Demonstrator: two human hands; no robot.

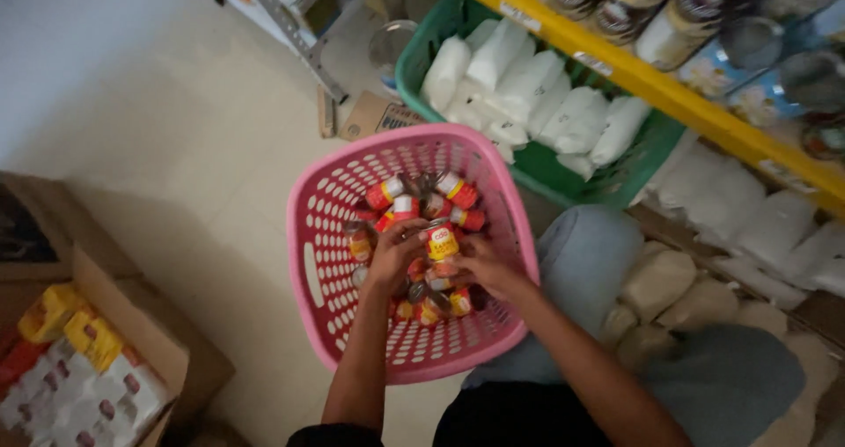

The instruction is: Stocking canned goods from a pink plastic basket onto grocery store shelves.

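floor (pixel 176 130): pale, carries all | green basket (pixel 414 69): about ten white bags, under yellow shelf (pixel 669 91) | pink basket (pixel 326 262): roughly a dozen small red-capped bottles | cardboard box (pixel 132 315): yellow and white packets, far left | left hand (pixel 393 252) and right hand (pixel 486 267): fingers curled together round one yellow-labelled bottle (pixel 441 245), upright above the pile

A person is working bare-armed, both forearms showing uncovered from elbow to wrist, with no watch, ring or band visible. The left hand (pixel 393 252) and right hand (pixel 487 267) are wearing no gloves. The person is wearing dark, nearly black clothing at the frame's lower edge, and grey-blue trousers are covering the bent knee at right.
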